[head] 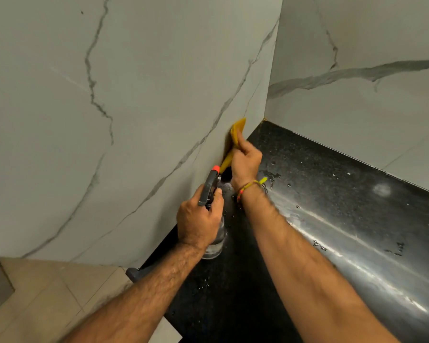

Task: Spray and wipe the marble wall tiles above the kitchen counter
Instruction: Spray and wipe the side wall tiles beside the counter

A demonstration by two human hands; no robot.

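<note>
Two hands busy; left hand point(198, 222) grips spray bottle point(212, 194), nozzle toward wall point(134, 95).

The left hand point(200, 220) hid most of the spray bottle point(214, 240); the right hand point(245, 162) covered part of the yellow cloth point(237, 132).

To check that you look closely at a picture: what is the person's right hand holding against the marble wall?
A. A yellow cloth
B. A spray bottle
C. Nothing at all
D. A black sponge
A: the right hand presses a yellow cloth against the marble wall near the corner above the black counter, while the left hand grips the spray bottle.
</note>
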